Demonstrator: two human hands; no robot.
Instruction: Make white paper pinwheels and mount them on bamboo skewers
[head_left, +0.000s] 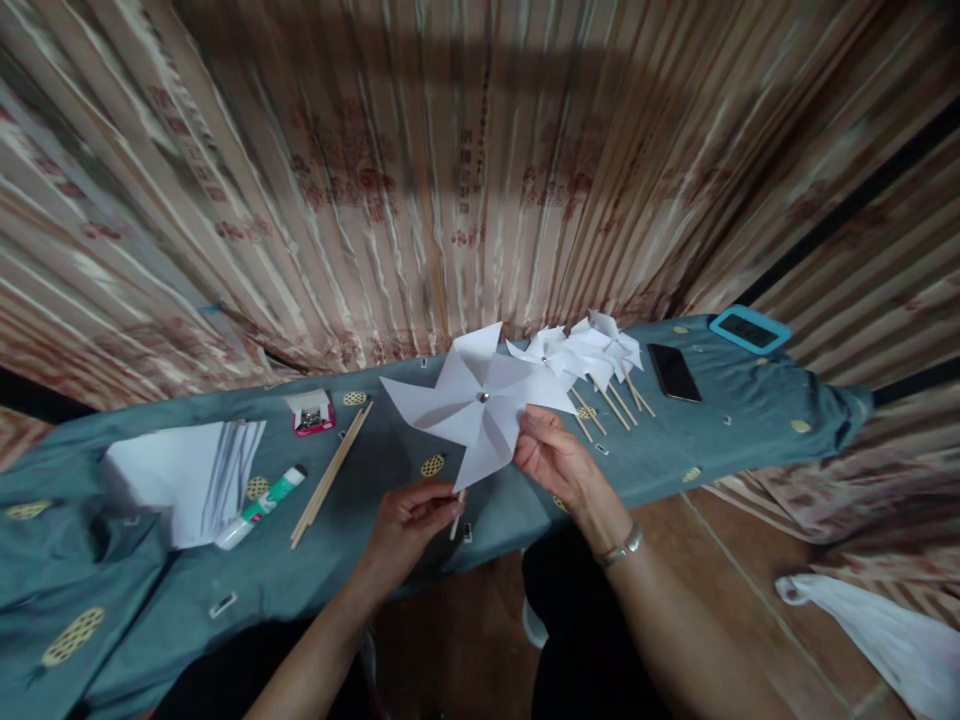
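A white paper pinwheel (pixel 469 400) faces me above the cloth-covered table, a small silver pin at its centre. Its thin wooden stick (pixel 455 522) is pinched between the thumb and fingers of my left hand (pixel 412 522). On the right side, my right hand (pixel 555 455) has its curled fingers at the edge of one paper blade, partly behind it. Just beyond lie several more white pinwheels (pixel 611 345) with their sticks pointing toward me. Loose wooden sticks (pixel 330 480) rest together left of my hands.
Left on the green cloth (pixel 360 540) are a stack of white paper (pixel 169 475), a glue stick (pixel 262 508) and a small red box of pins (pixel 313 414). A phone (pixel 675 373) and a blue-framed digital clock (pixel 750 329) lie right. A curtain (pixel 465 180) hangs behind.
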